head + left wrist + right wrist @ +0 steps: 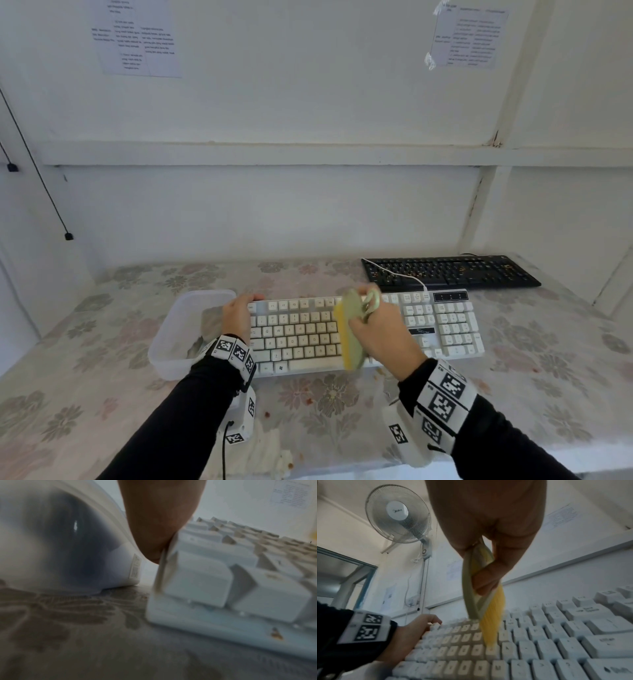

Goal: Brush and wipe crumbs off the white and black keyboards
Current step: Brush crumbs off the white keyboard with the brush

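A white keyboard (445,329) lies across the middle of the table. My right hand (380,329) grips a pale green brush (352,329) with yellow bristles (493,626), whose tips touch the keys near the keyboard's middle. My left hand (236,313) holds the keyboard's left end (164,563), fingers curled over its far corner. The black keyboard (452,272) lies behind at the right, flecked with crumbs. A crumb (276,634) sticks to the white keyboard's front edge.
A clear plastic tub (185,329) stands just left of the white keyboard. The white cable (400,274) crosses the black keyboard. Crumbs (378,371) dot the flowered tablecloth (325,394) in front. A wall runs close behind. A wall fan (397,513) hangs to the left.
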The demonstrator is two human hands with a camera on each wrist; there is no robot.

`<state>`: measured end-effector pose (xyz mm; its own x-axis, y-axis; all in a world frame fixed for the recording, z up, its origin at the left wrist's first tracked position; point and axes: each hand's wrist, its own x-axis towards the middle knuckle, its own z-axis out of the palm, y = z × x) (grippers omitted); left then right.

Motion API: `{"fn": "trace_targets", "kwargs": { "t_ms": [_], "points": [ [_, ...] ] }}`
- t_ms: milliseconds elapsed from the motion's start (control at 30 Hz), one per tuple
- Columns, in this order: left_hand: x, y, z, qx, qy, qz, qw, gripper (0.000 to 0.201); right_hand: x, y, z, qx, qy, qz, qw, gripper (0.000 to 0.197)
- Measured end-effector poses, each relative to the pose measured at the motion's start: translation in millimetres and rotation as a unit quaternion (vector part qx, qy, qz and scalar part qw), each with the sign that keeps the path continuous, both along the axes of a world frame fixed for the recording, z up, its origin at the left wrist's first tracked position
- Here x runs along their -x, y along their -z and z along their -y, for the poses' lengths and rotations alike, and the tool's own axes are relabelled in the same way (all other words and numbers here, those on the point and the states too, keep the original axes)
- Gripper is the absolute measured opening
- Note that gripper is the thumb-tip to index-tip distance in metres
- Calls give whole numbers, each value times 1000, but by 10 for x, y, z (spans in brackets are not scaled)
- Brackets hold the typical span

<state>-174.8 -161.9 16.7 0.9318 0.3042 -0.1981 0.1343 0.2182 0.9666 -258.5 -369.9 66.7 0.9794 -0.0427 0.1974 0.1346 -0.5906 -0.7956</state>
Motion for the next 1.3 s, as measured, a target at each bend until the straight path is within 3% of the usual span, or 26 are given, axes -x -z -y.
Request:
{"fn": "trace_targets", "kwargs": {
  "t_ms": [67,133,267,333,433,533,633,833,967,1067,1167,1300],
  "points": [
    [33,-23,20,-5,1,1,1000,26,-35,-33,-17,-25,10,70,997,35],
    [57,-40,38,-8,-4,2,1000,29,-43,-26,-37,-21,9,75,997,40],
    [84,-59,51,-24,-4,2,1000,33,10,82,1,57,9,-33,998,10],
    [81,-62,43,-32,-3,-7,999,33,63,105,44,102,20,-83,991,23],
    [86,-81,41,-21,-3,-14,1000,32,95,40,83,81,18,-146,986,31],
    [94,-89,50,-13,-2,-14,1000,31,16,-38,81,5,46,-61,997,22],
    [94,-81,48,-11,-1,-16,1000,32,-62,-52,39,3,51,29,998,3],
    [80,-77,48,-38,8,-12,999,28,18,122,113,124,19,-71,989,10],
    [90,-74,37,-43,8,-9,999,29,87,81,233,61,32,-162,984,13],
    [98,-77,45,-36,6,-6,999,31,-1,55,239,35,69,-39,996,11],
    [113,-84,50,-41,6,-8,999,31,-68,69,168,53,48,91,993,15],
    [123,-91,59,-48,3,-4,999,33,-42,181,157,68,29,16,997,11]
  ]
}}
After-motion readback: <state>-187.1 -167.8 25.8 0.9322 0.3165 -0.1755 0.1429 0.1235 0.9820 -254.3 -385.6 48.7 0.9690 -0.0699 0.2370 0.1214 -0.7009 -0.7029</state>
